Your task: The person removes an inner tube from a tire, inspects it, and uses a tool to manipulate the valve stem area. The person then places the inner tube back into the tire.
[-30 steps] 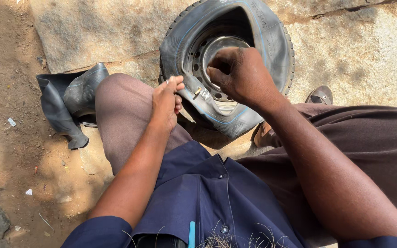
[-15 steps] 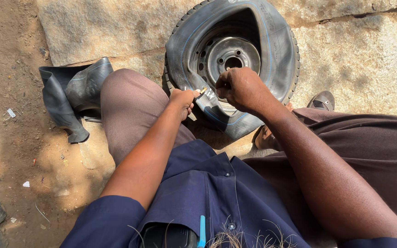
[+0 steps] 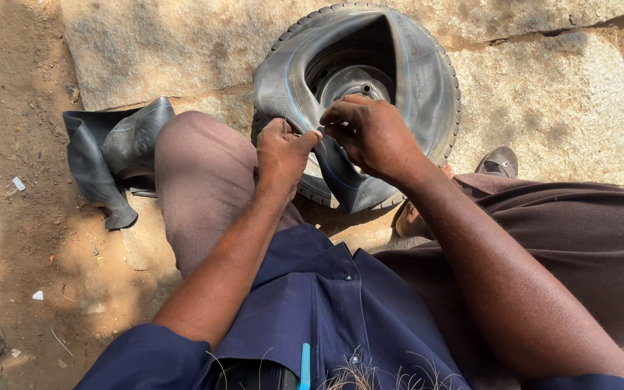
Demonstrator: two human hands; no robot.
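A small black tyre [image 3: 427, 79] on a dark metal rim [image 3: 341, 79] leans against a stone slab in front of my knees, its near sidewall folded inward. My left hand [image 3: 282, 153] and my right hand [image 3: 371, 133] meet fingertip to fingertip just over the tyre's near edge. The left fingers are pinched shut, with only a sliver of a small metal piece [image 3: 287, 127] showing between them. The right fingers are curled toward the left thumb. What they hold is hidden.
A limp black inner tube [image 3: 110, 162] lies on the dirt beside my left knee. Large stone slabs [image 3: 543, 94] run behind the tyre. A sandalled foot [image 3: 498, 162] rests at the right. Sandy ground [image 3: 23, 238] with small litter spreads to the left.
The view has shifted so the tyre sits more central. My right hand came off the rim and down to the tyre's near edge, and both hands closed in until the fingertips touch.
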